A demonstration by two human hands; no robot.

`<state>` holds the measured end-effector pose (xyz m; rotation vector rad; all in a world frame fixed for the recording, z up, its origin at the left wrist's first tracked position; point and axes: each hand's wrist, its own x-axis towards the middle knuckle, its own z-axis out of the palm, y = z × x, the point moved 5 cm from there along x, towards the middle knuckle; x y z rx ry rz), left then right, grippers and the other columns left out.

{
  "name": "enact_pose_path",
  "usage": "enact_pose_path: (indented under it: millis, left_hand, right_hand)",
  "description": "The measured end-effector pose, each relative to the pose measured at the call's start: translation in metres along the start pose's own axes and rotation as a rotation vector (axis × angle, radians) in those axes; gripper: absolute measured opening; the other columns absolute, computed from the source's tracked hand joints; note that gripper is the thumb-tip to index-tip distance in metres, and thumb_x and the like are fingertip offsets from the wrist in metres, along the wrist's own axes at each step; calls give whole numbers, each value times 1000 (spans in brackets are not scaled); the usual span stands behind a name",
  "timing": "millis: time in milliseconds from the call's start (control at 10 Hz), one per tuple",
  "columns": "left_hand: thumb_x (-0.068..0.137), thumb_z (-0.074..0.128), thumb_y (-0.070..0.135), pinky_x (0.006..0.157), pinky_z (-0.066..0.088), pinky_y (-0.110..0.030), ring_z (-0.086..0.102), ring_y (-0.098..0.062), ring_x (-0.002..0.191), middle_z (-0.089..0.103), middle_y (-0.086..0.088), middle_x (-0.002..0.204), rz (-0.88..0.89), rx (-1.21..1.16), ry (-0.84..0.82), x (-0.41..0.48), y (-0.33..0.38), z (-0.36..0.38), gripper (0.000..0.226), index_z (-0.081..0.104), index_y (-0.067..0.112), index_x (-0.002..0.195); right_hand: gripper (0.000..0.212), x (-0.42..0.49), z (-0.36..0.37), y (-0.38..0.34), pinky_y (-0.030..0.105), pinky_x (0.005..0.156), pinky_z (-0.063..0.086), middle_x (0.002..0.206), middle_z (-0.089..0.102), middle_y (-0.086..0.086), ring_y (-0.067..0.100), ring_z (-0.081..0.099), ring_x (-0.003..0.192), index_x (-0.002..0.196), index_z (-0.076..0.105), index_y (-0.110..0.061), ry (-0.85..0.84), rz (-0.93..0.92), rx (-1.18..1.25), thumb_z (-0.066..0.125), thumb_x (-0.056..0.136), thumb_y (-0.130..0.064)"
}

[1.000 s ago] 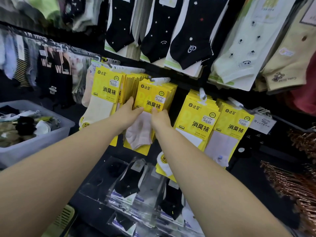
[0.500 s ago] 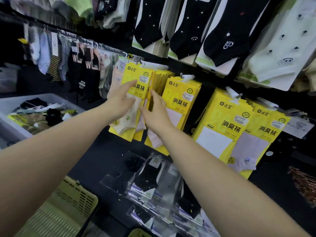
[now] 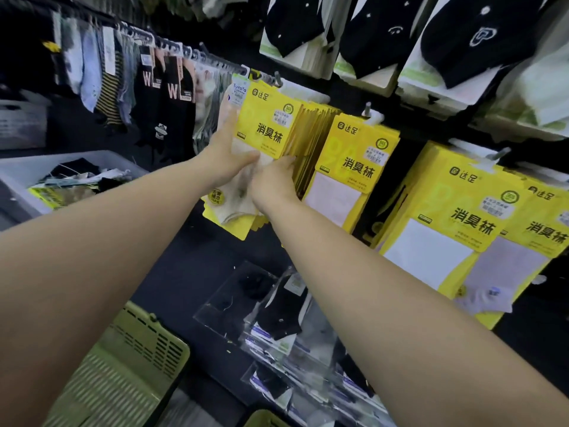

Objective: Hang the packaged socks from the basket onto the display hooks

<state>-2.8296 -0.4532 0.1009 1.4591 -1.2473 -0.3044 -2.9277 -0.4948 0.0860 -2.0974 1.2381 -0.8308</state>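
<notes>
A thick row of yellow-carded sock packs (image 3: 271,127) hangs on a display hook (image 3: 277,80) at the upper middle. My left hand (image 3: 228,155) grips the front pack of cream socks from its left side, thumb across the sock. My right hand (image 3: 274,183) presses its fingers into the edges of the packs right behind it. A second yellow stack (image 3: 357,167) hangs just to the right on its own hook (image 3: 368,110). A green slatted basket (image 3: 123,374) sits at the lower left; its inside is hidden.
More yellow packs (image 3: 462,229) hang at the right, black socks (image 3: 455,41) above. A rail of mixed socks (image 3: 138,75) runs left. A grey bin of loose socks (image 3: 61,180) stands at left. Clear-bagged socks (image 3: 283,309) hang below my arms.
Both hands shifted from the second yellow stack to the leftmost one and closed in on its front pack. The view swung left and down, bringing the green basket into view.
</notes>
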Motion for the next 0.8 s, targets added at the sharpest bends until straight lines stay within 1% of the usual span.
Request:
enact_pose_path:
  millis: [100, 200, 300, 400, 500, 600, 700, 800]
  left_hand:
    - [97, 52, 27, 97, 35, -21, 39, -8, 128, 37, 7, 145, -127, 27, -99, 4, -17, -4, 68, 12, 23, 152]
    - [100, 43, 30, 65, 43, -2, 57, 12, 86, 54, 12, 116, -160, 38, -154, -1, -23, 0, 42, 35, 26, 142]
    - [103, 36, 21, 49, 36, 5, 49, 26, 62, 48, 26, 93, -122, -24, -143, -5, -20, 6, 36, 35, 27, 139]
    - [104, 32, 18, 49, 36, 4, 47, 22, 63, 46, 26, 91, -103, -83, -149, -6, -18, 9, 37, 32, 28, 140]
    - [104, 32, 19, 47, 36, 3, 46, 15, 68, 46, 23, 89, -92, -98, -107, -4, -20, 10, 33, 29, 33, 133]
    - [104, 33, 21, 47, 34, 4, 44, 10, 76, 49, 17, 92, -103, -91, -80, -2, -25, 8, 29, 35, 33, 130]
    - [103, 34, 27, 66, 37, -4, 49, -7, 93, 54, 9, 109, -136, -50, -52, 3, -32, 6, 25, 40, 30, 127]
    - [102, 36, 33, 88, 33, -24, 44, -15, 111, 47, -2, 132, -168, 10, -34, 1, -35, 2, 45, 30, 19, 144]
  right_hand:
    - [75, 7, -6, 2, 40, 109, 26, 153, 22, 17, 36, 28, 138, 148, -6, 2, 33, 28, 0, 44, 100, -26]
    - [78, 15, -5, 7, 40, 110, 24, 155, 22, 16, 36, 26, 139, 148, -13, -3, 17, 59, -11, 41, 100, -32]
    - [74, 15, -2, 12, 45, 109, 26, 153, 25, 19, 38, 30, 136, 149, -11, -4, 16, 76, 16, 40, 101, -28]
    - [67, 17, 4, 15, 46, 108, 30, 150, 27, 23, 39, 35, 133, 148, -2, 1, 0, 62, 29, 39, 101, -24]
    - [77, 17, 10, 16, 47, 104, 37, 147, 36, 18, 37, 41, 130, 147, -17, -2, 8, 142, 50, 38, 101, -31]
    - [79, 15, 14, 15, 42, 103, 38, 148, 35, 18, 34, 42, 130, 146, -16, -1, -6, 117, 48, 42, 100, -28]
    - [73, 7, 19, 21, 41, 103, 39, 143, 39, 21, 34, 44, 127, 147, -1, 1, -73, 100, 37, 47, 98, -22]
    - [64, -4, 10, 24, 40, 100, 41, 139, 44, 19, 34, 47, 122, 145, 13, 0, -94, 96, 126, 50, 97, -19]
